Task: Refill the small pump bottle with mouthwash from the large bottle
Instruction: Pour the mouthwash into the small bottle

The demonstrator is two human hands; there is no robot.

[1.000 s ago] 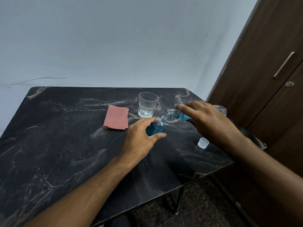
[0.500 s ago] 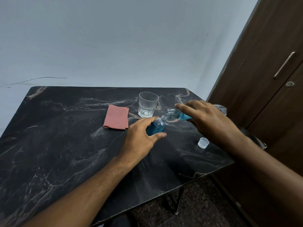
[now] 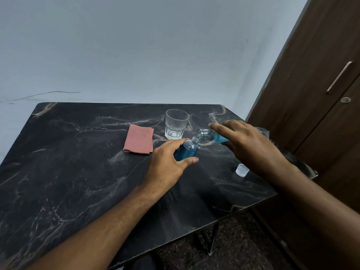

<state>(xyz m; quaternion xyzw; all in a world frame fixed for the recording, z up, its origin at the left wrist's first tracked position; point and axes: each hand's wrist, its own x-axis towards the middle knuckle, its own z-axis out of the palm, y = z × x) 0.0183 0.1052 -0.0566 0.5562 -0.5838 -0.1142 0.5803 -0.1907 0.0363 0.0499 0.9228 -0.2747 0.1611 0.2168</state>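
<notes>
At frame centre, the right hand (image 3: 251, 147) is gripping the big bottle (image 3: 212, 135), pouring into the small bottle (image 3: 188, 151) the left hand (image 3: 167, 166) is gripping; next calls for levelling before overflow.

Left hand (image 3: 167, 164) and right hand (image 3: 247, 145) both curled, gripping.

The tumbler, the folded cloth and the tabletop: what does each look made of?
The tumbler looks like clear glass, with a thick faceted base, though clear plastic is possible. The folded cloth looks like soft matte fabric, pinkish red, with limp layered edges. The tabletop shows a black marble pattern with pale veins and a dull sheen; real stone or laminate, I cannot tell.
</notes>
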